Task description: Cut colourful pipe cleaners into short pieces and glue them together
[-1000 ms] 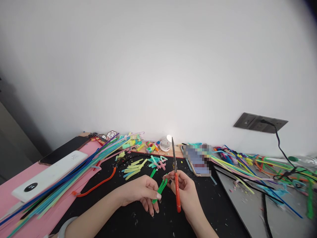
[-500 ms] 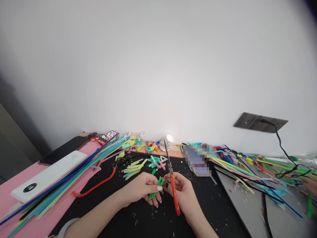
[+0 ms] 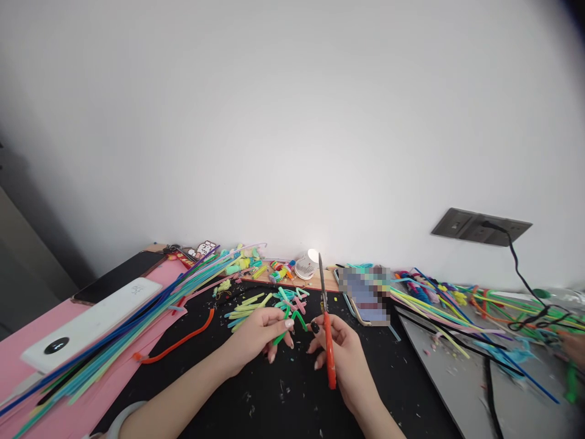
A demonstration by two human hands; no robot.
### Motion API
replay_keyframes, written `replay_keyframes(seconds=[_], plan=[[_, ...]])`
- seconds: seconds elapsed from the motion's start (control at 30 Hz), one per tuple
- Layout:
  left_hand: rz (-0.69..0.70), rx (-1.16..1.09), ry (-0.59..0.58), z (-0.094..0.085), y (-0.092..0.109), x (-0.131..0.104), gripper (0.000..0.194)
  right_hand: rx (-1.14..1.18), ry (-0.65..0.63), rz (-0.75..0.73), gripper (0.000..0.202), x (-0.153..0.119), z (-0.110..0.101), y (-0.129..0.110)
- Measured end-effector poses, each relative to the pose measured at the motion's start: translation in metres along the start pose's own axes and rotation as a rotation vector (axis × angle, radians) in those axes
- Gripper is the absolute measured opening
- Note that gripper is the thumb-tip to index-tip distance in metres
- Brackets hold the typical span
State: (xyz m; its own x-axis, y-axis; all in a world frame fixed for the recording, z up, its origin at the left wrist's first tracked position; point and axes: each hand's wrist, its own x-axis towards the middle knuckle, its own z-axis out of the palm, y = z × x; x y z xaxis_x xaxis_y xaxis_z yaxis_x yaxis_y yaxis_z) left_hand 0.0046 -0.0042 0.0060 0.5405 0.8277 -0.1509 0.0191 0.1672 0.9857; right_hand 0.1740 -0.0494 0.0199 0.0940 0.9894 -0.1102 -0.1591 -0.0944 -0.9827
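Observation:
Green pipe cleaner pieces [image 3: 280,339] are pinched between the thumb and fingers of my left hand [image 3: 259,336], at the middle of the black mat. A bent green piece [image 3: 299,319] stands just beyond its fingertips. My right hand [image 3: 342,350] holds red-handled scissors [image 3: 329,353], their closed blades pointing up and away. The thumb and fingertips of that hand are apart, a short way right of the green pieces. Behind my left hand lie short yellow-green pieces [image 3: 249,308], with teal and pink bent pieces [image 3: 299,303] beside them.
Long pipe cleaners [image 3: 137,329] and a white power bank [image 3: 91,323] lie on pink sheets at left. A paper cup [image 3: 306,264] leans near the wall. A phone [image 3: 365,299] lies right of it. At far right, another person's hand [image 3: 573,347] is near green pieces.
My hands have moved slightly apart. The scissors have shifted right and now point more upright. A bent green piece now shows separately beyond my left fingertips.

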Motion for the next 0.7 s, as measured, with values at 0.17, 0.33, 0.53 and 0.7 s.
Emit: replay_keyframes(seconds=[0.17, 0.33, 0.53, 0.7], plan=[[0.080, -0.159, 0.083, -0.002, 0.003, 0.000, 0.036, 0.003, -0.093, 0.126, 0.037, -0.004, -0.004, -0.001], [0.058, -0.357, 0.116, -0.006, 0.000, 0.001, 0.030, 0.092, -0.263, 0.167, 0.043, -0.010, -0.004, 0.010], [0.017, -0.624, 0.150, -0.010, -0.001, 0.005, 0.020, 0.157, -0.373, 0.201, 0.041, -0.015, -0.005, 0.015], [0.021, -0.706, 0.178, -0.012, 0.000, 0.006, 0.012, 0.107, -0.476, 0.206, 0.042, -0.018, -0.008, 0.007]])
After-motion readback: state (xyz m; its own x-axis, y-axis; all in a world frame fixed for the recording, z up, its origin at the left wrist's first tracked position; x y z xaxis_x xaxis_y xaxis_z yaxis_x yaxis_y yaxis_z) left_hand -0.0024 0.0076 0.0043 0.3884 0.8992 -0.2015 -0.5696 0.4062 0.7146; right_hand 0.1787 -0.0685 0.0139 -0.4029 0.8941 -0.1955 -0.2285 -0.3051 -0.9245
